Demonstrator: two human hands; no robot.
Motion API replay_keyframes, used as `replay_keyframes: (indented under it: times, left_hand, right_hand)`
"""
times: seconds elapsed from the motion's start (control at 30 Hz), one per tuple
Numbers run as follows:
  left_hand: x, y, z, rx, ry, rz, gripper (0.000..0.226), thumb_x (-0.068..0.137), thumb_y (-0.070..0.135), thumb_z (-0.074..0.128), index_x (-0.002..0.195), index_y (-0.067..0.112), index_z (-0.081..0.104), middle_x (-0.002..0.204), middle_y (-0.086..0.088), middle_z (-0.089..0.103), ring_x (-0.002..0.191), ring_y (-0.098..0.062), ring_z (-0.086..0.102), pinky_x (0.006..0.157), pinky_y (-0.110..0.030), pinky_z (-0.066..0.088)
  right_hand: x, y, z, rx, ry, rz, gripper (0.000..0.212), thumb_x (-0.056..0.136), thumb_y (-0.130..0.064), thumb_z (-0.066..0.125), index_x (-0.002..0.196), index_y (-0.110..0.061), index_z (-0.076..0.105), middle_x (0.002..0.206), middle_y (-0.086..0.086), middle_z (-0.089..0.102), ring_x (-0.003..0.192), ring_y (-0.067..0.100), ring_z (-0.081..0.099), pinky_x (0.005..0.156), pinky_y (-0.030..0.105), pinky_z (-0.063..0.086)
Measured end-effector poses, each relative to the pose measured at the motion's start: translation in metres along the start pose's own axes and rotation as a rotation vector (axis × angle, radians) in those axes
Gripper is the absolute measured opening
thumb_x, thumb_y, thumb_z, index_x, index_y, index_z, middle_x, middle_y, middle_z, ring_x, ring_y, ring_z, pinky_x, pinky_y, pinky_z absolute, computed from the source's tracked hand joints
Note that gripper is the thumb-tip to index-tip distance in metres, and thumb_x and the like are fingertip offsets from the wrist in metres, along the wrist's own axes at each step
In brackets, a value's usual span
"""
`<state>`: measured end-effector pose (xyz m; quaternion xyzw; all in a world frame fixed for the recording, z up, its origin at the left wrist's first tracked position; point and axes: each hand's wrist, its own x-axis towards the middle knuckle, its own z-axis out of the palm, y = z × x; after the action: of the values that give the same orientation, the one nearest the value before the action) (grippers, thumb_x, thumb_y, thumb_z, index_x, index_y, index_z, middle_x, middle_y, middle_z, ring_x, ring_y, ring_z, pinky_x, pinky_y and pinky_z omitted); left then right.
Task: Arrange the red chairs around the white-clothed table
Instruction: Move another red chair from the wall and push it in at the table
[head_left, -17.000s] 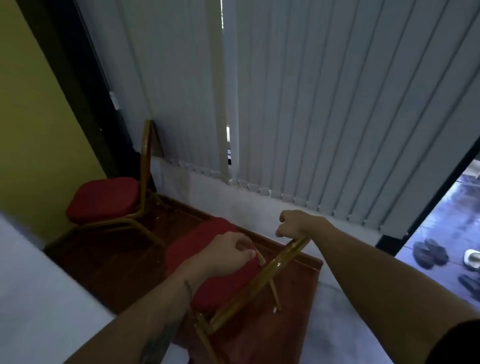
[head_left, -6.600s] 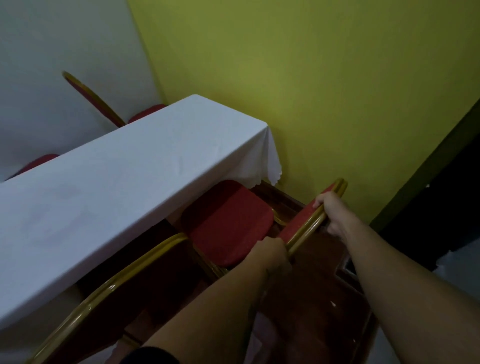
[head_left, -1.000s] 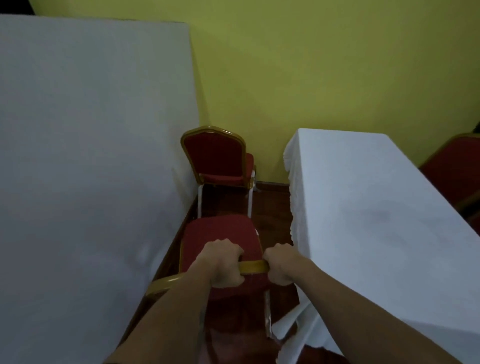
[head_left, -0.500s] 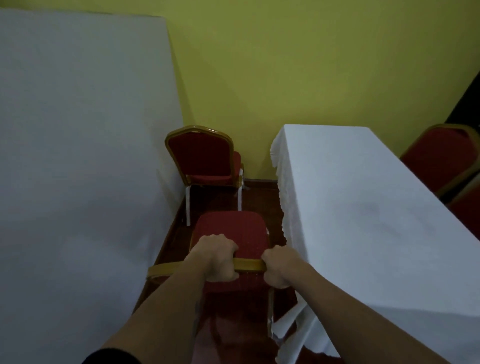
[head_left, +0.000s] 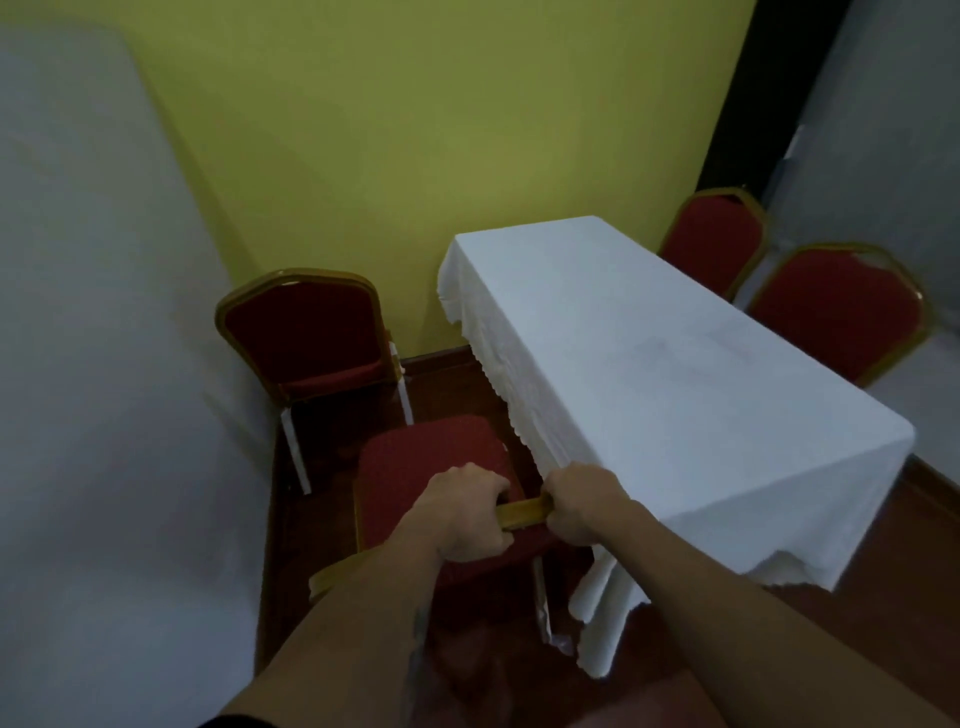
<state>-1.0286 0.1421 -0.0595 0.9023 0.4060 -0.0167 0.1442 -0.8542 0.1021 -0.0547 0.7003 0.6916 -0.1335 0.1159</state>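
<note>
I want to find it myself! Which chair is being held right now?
Start at the white-clothed table by the yellow wall. Along its left side stand two red chairs; the held chair is the nearer one, with both hands on its gold backrest, unlike the untouched chair beyond.

Two bare forearms — no watch or rings showing. Left forearm (head_left: 395, 613): dark tattoo along it, a black sleeve edge at its upper end. Left hand (head_left: 465, 512), right hand (head_left: 584, 501) — ungloved.
</note>
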Motion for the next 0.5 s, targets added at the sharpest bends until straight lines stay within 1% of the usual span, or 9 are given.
replay_keyframes:
  times: [0.13, 0.2, 0.27, 0.33, 0.4, 0.47, 0.5]
  left_hand:
    - [-0.009, -0.019, -0.009, 0.092, -0.032, 0.096, 0.031, 0.067, 0.052, 0.065, 0.086, 0.028, 0.063, 0.086, 0.008, 0.064, 0.078, -0.018, 0.06, 0.067, -0.033, 0.047]
    - [-0.015, -0.033, -0.017, 0.128, -0.062, 0.127, 0.033, 0.068, 0.056, 0.064, 0.086, 0.029, 0.063, 0.086, 0.009, 0.063, 0.078, -0.016, 0.06, 0.067, -0.034, 0.047]
    - [-0.021, -0.053, -0.024, 0.16, -0.091, 0.128, 0.036, 0.066, 0.062, 0.061, 0.085, 0.031, 0.061, 0.083, 0.011, 0.062, 0.076, -0.015, 0.059, 0.069, -0.035, 0.048]
    - [-0.028, -0.077, -0.029, 0.19, -0.119, 0.083, 0.042, 0.062, 0.069, 0.058, 0.083, 0.032, 0.061, 0.079, 0.014, 0.062, 0.072, -0.01, 0.059, 0.07, -0.035, 0.051]
    - [-0.035, -0.103, -0.033, 0.183, -0.106, 0.01, 0.048, 0.058, 0.075, 0.056, 0.081, 0.034, 0.06, 0.076, 0.016, 0.061, 0.069, -0.004, 0.058, 0.068, -0.031, 0.05]
    - [-0.045, -0.125, -0.035, 0.136, -0.067, -0.08, 0.052, 0.055, 0.079, 0.058, 0.083, 0.035, 0.061, 0.08, 0.016, 0.059, 0.07, -0.002, 0.055, 0.068, -0.031, 0.05]
    - [-0.05, -0.133, -0.035, 0.095, -0.055, -0.131, 0.052, 0.055, 0.077, 0.062, 0.086, 0.036, 0.062, 0.085, 0.016, 0.057, 0.073, -0.002, 0.054, 0.07, -0.032, 0.05]
  right_hand:
    - [-0.012, -0.021, 0.001, 0.015, -0.02, 0.025, 0.012, 0.082, -0.02, 0.052, 0.087, -0.016, 0.062, 0.085, 0.003, 0.062, 0.077, 0.025, 0.06, 0.066, 0.03, 0.044]
    - [-0.015, -0.034, 0.001, 0.037, -0.025, 0.021, 0.007, 0.082, -0.02, 0.053, 0.078, -0.018, 0.057, 0.083, 0.003, 0.062, 0.075, 0.024, 0.06, 0.064, 0.03, 0.042]
    - [-0.017, -0.049, 0.002, 0.066, -0.019, 0.008, 0.008, 0.08, -0.023, 0.053, 0.073, -0.021, 0.051, 0.083, 0.002, 0.061, 0.074, 0.023, 0.059, 0.065, 0.031, 0.043]
    - [-0.015, -0.064, 0.004, 0.114, -0.011, -0.018, 0.009, 0.077, -0.024, 0.055, 0.071, -0.022, 0.049, 0.08, 0.0, 0.058, 0.075, 0.024, 0.059, 0.066, 0.033, 0.047]
    - [-0.011, -0.081, 0.008, 0.118, 0.008, -0.059, 0.01, 0.074, -0.025, 0.058, 0.072, -0.022, 0.049, 0.077, 0.0, 0.056, 0.072, 0.023, 0.059, 0.064, 0.034, 0.048]
    - [-0.005, -0.097, 0.011, 0.076, 0.031, -0.108, 0.016, 0.074, -0.027, 0.061, 0.072, -0.022, 0.046, 0.075, -0.001, 0.053, 0.064, 0.019, 0.053, 0.062, 0.034, 0.044]
    - [-0.002, -0.103, 0.013, 0.051, 0.041, -0.13, 0.018, 0.074, -0.028, 0.062, 0.072, -0.023, 0.045, 0.075, -0.002, 0.051, 0.062, 0.017, 0.049, 0.062, 0.034, 0.042]
